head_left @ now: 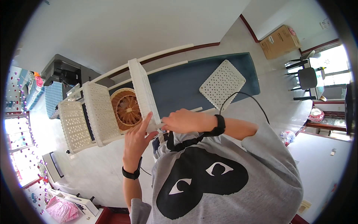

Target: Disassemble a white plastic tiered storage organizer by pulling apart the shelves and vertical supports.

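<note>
A white plastic shelf rack lies on its side, with perforated shelf panels (pixel 100 112) joined by white poles. My left hand (pixel 136 143) is open at the near edge of its rightmost shelf (pixel 141 89), index finger stretched up along the edge and thumb apart. Beside it, my right hand (pixel 188 121) is closed, fingers curled at that shelf's near corner. What its fingertips grip is hidden. Between two of the shelves sits a round brown wicker basket (pixel 126 108). A loose white panel with holes (pixel 223 84) lies to the right, apart from both hands.
Under the loose panel is a long dark blue surface (pixel 175 87). White pole ends (pixel 182 48) stick out rightward from the rack. A black cable (pixel 253 99) loops near my right wrist. Farther off are a cardboard box (pixel 280 42), dark chairs (pixel 307 77) and a black machine (pixel 63 71).
</note>
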Demonstrator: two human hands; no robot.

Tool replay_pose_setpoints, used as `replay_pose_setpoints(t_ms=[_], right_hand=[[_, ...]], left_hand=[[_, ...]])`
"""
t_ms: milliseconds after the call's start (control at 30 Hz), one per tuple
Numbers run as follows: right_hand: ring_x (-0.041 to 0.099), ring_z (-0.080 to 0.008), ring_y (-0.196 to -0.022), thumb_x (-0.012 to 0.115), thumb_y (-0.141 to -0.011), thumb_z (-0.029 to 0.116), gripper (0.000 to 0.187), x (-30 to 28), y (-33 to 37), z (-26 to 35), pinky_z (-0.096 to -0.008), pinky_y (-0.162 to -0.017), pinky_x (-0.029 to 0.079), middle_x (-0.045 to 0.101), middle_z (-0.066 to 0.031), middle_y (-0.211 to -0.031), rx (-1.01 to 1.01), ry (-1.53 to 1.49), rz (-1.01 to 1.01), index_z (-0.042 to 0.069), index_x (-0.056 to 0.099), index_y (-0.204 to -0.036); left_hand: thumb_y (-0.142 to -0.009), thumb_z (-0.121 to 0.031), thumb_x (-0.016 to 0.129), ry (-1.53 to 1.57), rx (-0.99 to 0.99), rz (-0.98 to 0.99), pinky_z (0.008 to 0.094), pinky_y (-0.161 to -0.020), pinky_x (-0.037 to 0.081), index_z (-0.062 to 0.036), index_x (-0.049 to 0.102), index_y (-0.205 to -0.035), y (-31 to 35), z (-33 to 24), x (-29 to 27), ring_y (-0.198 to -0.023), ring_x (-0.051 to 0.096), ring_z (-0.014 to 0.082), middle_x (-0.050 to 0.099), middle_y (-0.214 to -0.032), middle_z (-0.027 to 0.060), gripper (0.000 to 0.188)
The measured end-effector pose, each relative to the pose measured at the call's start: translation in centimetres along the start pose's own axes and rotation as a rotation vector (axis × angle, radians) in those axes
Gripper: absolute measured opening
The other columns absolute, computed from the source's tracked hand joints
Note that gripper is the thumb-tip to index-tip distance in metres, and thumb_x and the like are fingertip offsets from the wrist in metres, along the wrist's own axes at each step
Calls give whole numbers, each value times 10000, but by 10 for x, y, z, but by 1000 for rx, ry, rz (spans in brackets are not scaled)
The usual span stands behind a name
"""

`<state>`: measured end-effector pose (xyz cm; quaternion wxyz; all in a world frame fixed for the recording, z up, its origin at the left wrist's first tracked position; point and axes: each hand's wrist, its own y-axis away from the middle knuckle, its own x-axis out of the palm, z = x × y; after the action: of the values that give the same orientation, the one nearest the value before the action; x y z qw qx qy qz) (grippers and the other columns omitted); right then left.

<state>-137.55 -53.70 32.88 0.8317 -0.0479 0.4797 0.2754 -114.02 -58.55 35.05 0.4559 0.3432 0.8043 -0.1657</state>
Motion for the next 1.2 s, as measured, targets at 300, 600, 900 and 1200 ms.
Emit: replay_pose_setpoints(t_ms=[300,600,900,1200], right_hand=[[623,-264,-457,565,-1020,412,381,16,19,-5,-379,-417,474,586,-68,-554,-163,336,-384,79,569,-837],[659,-270,-642,625,-936,314,175,-39,168,-99,-442,-611,529,627,-62,-715,623,462,-329,141,646,-917],[555,-236,-1191,680,-806,176,278,74,153,-218,-415,-1062,419,639,-52,-1101,513,510,-327,140,723,-1079],[588,-296,-1210,709,-844,250,525,101,50,-120,-437,-983,487,630,-137,-1256,116,95,-424,60,597,-1320]], left_hand=[[-796,-355,836,-83,204,61,369,-596,528,-140,584,-1429,-5,17,0,-665,682,242,694,-788,51,715],[-804,-310,856,-101,193,7,334,-505,467,-132,589,-1426,-4,32,-1,-495,550,191,554,-588,36,700],[-838,-279,822,-7,116,-29,355,-583,506,-121,551,-1446,-14,14,8,-581,615,223,618,-674,82,685],[-806,-342,835,-174,48,-336,494,-1067,369,-62,405,-1525,6,2,18,-1153,537,330,613,-1197,144,883]])
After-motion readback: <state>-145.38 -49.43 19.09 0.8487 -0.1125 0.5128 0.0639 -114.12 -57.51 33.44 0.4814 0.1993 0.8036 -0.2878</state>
